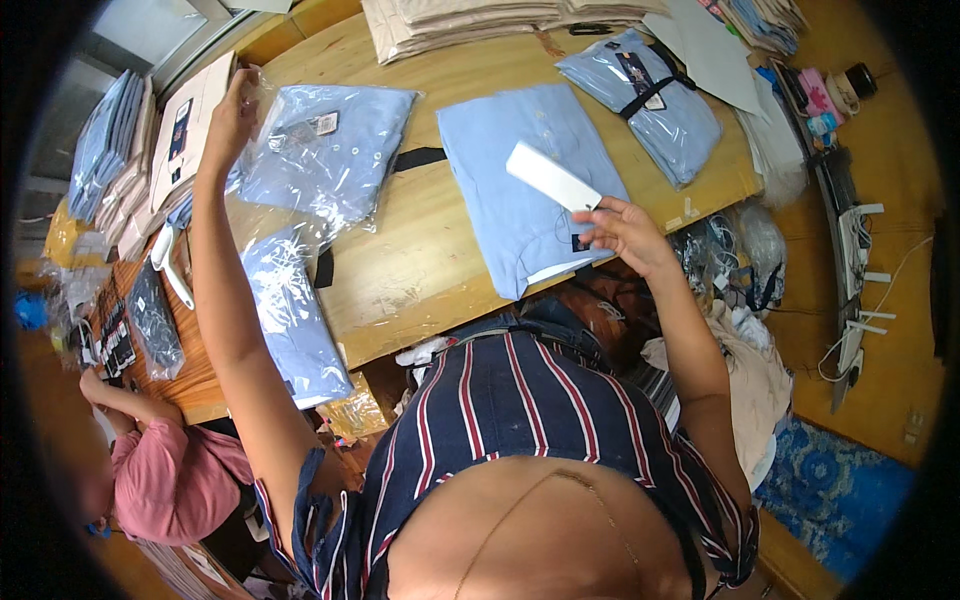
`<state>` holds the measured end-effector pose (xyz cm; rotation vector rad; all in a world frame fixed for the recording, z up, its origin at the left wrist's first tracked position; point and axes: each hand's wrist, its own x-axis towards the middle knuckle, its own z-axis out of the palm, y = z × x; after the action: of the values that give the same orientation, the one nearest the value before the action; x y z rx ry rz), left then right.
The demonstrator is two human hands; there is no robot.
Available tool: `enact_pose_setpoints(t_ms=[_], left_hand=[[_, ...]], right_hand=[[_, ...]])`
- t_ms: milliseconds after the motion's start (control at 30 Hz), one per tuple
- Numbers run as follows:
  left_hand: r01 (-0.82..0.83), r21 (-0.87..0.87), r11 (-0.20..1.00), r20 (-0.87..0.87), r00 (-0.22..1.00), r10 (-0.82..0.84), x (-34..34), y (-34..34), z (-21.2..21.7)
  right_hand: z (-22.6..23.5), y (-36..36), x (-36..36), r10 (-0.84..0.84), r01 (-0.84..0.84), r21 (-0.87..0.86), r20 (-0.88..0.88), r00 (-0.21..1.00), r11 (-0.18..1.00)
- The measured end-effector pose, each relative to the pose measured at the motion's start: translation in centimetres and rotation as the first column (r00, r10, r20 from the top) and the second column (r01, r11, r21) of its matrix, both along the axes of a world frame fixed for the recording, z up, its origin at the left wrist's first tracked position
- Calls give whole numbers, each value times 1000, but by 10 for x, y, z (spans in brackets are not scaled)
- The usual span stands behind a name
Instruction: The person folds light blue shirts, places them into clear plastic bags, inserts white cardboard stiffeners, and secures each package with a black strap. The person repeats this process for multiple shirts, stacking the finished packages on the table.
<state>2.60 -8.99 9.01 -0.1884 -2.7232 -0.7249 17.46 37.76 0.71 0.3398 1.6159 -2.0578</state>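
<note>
My right hand [628, 238] pinches the end of a blank white hang tag [548, 174]. The tag lies tilted over a folded light blue shirt [490, 190] whose lower edge reaches the table's near side. My left arm stretches far out, and my left hand [234, 115] is closed at the edge of a clear plastic bag [262, 100]. That bag spreads around and under another folded blue shirt [318, 160], which has a small dark and white tag on top. Nearer me, a bagged blue shirt [290, 310] hangs partly past the edge.
A bagged blue shirt with a black strap [650, 100] lies at the far right. Stacks of beige garments [450, 25] stand at the back, with more folded clothes [110, 150] at left. A person in a pink sleeve [175, 480] sits at lower left near a white-handled tool [172, 265].
</note>
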Motion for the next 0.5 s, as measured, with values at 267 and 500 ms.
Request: enact_pose_setpoints(t_ms=[267,500], left_hand=[[134,-165,977,29,991,-131,41,-11,40],[-54,-122,991,-146,989,36,79,16,84]], right_hand=[[3,-10,-33,375,23,774,-333,865,633],[5,-44,-48,766,187,923,-383,516,336]])
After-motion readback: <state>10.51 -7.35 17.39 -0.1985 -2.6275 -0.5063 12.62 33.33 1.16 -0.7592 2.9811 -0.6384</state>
